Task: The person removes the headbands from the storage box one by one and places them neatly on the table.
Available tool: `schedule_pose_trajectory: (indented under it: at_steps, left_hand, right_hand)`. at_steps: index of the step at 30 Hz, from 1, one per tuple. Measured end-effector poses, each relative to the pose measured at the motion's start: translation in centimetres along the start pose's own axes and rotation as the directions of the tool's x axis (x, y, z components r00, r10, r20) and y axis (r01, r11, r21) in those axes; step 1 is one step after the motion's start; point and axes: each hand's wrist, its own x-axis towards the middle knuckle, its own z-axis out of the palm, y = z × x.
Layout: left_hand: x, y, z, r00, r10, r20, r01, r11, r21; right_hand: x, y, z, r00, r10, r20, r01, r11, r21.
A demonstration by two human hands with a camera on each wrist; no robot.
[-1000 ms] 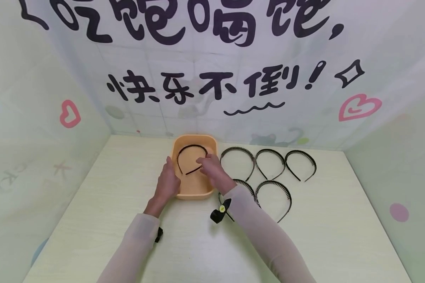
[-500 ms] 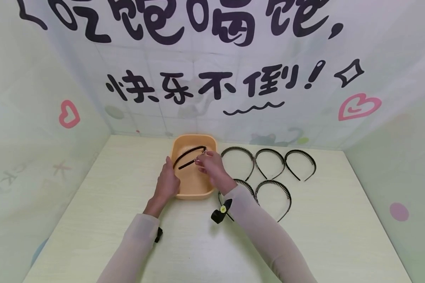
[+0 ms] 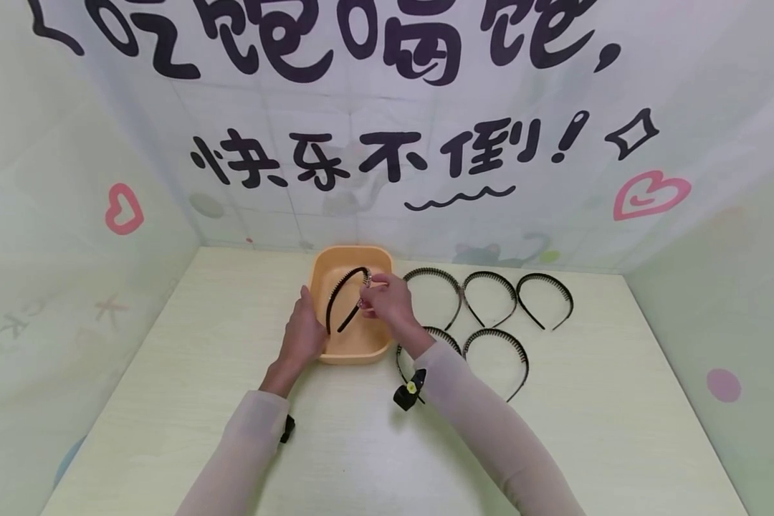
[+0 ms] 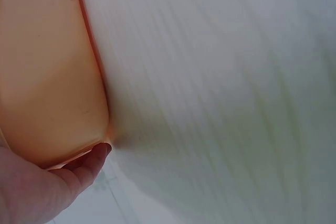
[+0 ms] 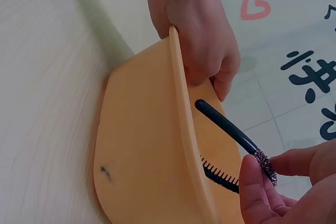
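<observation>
An orange plastic bin (image 3: 355, 347) stands at the back of the table. My left hand (image 3: 306, 335) grips its left wall, the hand bent over the rim in the right wrist view; in the left wrist view the fingertips reach the bin's lower corner. My right hand (image 3: 387, 297) is over the bin's right side and pinches a black toothed headband (image 5: 226, 124) between thumb and fingers, on a part covered with sparkly beads. The headband is tilted in the bin's opening, with one plain black end toward the left hand. The bin's wall hides part of it in the right wrist view.
Several toothed headbands lie on the table right of the bin: a back row with one headband (image 3: 491, 274) in its middle, and a front row with another headband (image 3: 522, 351). My right forearm (image 3: 490, 430) partly covers the front row. A printed curtain (image 3: 361, 215) hangs behind.
The right hand has turned the headband in the bin: from facing flat, it swung edge-on with its ends to the left, then its ends dropped toward the front. The left hand stays put.
</observation>
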Motion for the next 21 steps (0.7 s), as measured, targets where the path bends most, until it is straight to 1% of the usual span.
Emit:
schedule_pose_trajectory:
  at_steps: [5, 10, 17, 21]
  left_hand:
    - [0.0, 0.0, -0.1, 1.000, 0.007, 0.001, -0.007, 1.000, 0.010]
    - [0.0, -0.1, -0.1, 1.000, 0.005, 0.008, -0.006, 1.000, 0.010]
    - [0.0, -0.1, 0.0, 1.000, 0.001, 0.016, -0.001, 1.000, 0.016]
    - [0.1, -0.1, 0.0, 1.000, -0.001, 0.013, 0.001, 1.000, 0.014]
  right_hand:
    - [-0.2, 0.0, -0.2, 1.000, -0.018, -0.004, 0.017, 0.997, -0.071]
    - [-0.3, 0.1, -0.6, 1.000, -0.026, 0.000, 0.026, 0.994, -0.105]
    - [-0.1, 0.3, -1.4, 1.000, -0.006, 0.011, 0.007, 0.996, -0.085]
    - [0.0, 0.4, -1.8, 0.999, 0.020, 0.050, -0.018, 0.999, -0.035]
